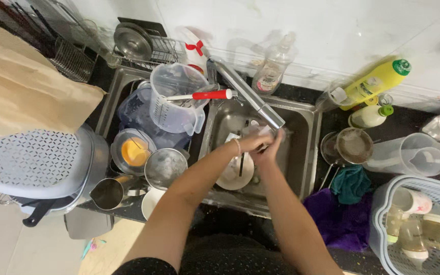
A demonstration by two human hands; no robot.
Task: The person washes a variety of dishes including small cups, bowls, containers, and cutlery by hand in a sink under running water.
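Observation:
My left hand (250,143) and my right hand (269,153) are pressed together over the right sink basin (301,147), just under the spout of the steel faucet (250,97). A thin bracelet sits on my left wrist. Something small and pale shows between the fingers, but I cannot tell what it is or whether it is held. Below the hands a white plate (232,178) with a utensil on it lies in the basin. The left basin is packed with dishes: a clear measuring jug (174,102) holding a red-handled utensil (211,94), a glass bowl of orange liquid (135,152) and a steel bowl (165,167).
A yellow soap bottle (378,81), a small green-capped bottle (370,116), a sieve (353,145) and a clear jug (408,155) stand right of the sink. Teal (350,183) and purple (337,216) cloths lie beside a white basket of baby bottles (383,203). A white colander (34,160) sits on the left.

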